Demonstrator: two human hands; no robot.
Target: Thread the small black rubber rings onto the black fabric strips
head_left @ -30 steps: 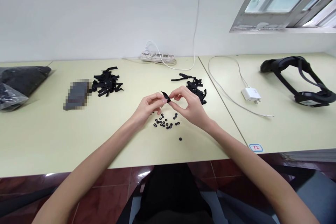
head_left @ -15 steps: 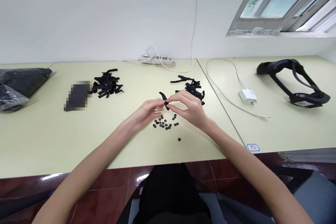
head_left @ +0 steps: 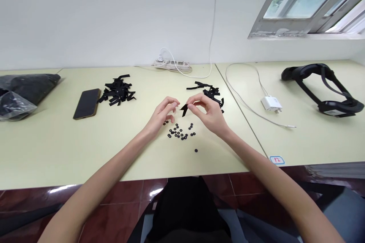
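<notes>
My right hand (head_left: 207,114) pinches a folded black fabric strip (head_left: 184,110) between thumb and fingertips, its ends pointing down and left. Just left of the strip, my left hand (head_left: 161,116) is half curled, fingers apart, not touching it; nothing shows in it. Below both hands, several small round black snap pieces (head_left: 178,133) lie scattered on the table. One single snap piece (head_left: 196,150) lies nearer the front edge. Partly behind my right hand is a pile of black strips (head_left: 211,92). A larger pile of strips (head_left: 118,90) lies to the left.
A phone (head_left: 87,103) and a black plastic bag (head_left: 31,91) lie on the left of the table (head_left: 71,152). A power strip (head_left: 172,64) sits by the wall. On the right are a white charger (head_left: 271,103) with its cable and a black headset (head_left: 322,87).
My left hand has let go of the black strip and moved slightly left. My right hand still holds the strip, now turned differently. Two snap pieces show beside my left fingers.
</notes>
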